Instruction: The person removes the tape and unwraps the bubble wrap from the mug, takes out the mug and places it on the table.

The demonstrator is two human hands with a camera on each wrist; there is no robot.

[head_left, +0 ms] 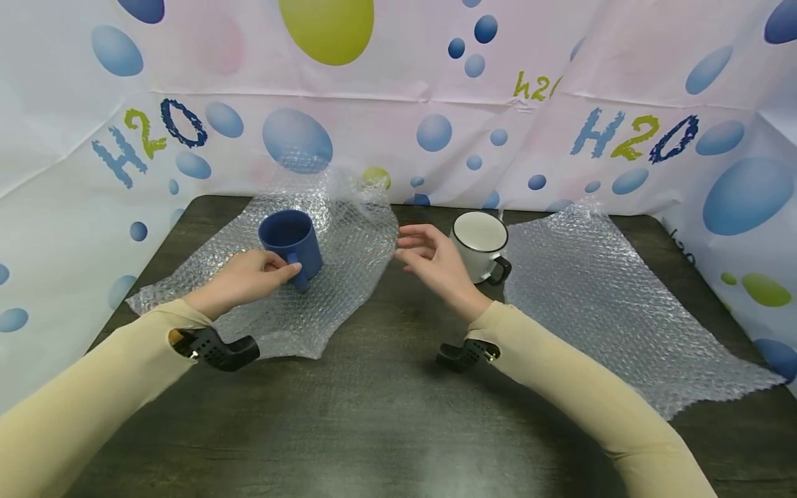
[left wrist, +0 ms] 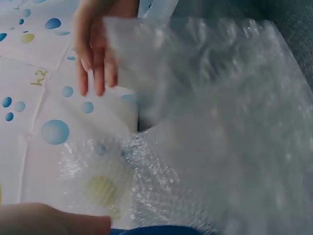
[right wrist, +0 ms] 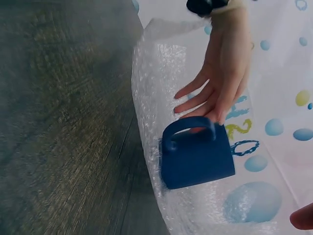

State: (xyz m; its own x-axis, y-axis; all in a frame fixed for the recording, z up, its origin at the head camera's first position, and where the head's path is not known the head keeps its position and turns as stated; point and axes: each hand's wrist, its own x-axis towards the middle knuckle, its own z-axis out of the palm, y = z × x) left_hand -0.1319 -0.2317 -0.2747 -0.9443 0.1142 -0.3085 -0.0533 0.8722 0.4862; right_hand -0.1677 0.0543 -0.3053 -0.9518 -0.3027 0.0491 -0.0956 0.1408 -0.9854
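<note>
A blue mug (head_left: 306,241) is over the left sheet of bubble wrap (head_left: 351,266), its opening upward and its handle toward me. My left hand (head_left: 245,278) pinches the mug at its handle with thumb and fingers, also visible in the right wrist view beside the mug (right wrist: 198,159). At the right edge of that sheet is my right hand (head_left: 441,266), fingers loosely extended and holding nothing; whether the fingertips touch the plastic I cannot tell. Just right of this hand stands a white mug (head_left: 474,257) with a black rim and black handle.
A second sheet of bubble wrap (head_left: 585,297) lies flat on the right of the dark wooden table (head_left: 373,415). Behind the table hangs a white backdrop (head_left: 386,90) printed with bubbles and lettering. The left sheet's far end rises against it.
</note>
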